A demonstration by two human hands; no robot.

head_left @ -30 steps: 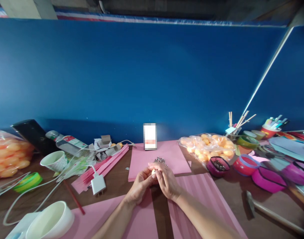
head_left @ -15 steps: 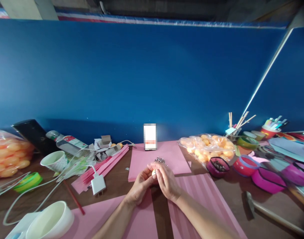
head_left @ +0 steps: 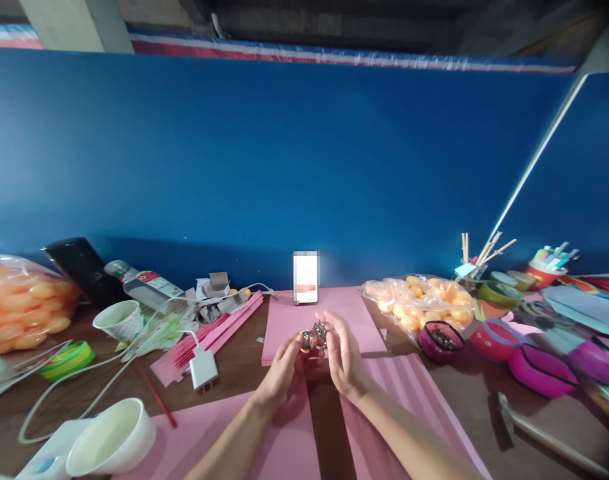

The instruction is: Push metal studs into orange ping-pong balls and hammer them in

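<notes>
The left hand (head_left: 280, 375) pinches a small studded ball (head_left: 306, 342) between the two, likely to steady it; the right hand (head_left: 348, 365) curves beside it, fingers loosely parted. Beyond, metal bits (head_left: 321, 329) lie heaped centrally on pink sheets (head_left: 283, 325), presumably for easy reach, before an upright phone (head_left: 305, 277)

one head-worn view, facing forward and down, hands (head_left: 280, 377) near, desk (head_left: 467, 395) below, blue wall (head_left: 304, 153) beyond

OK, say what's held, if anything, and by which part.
The left hand holds a small ball by its left side; exact finger placement is hidden. Whether the right hand holds anything cannot be told.
</notes>
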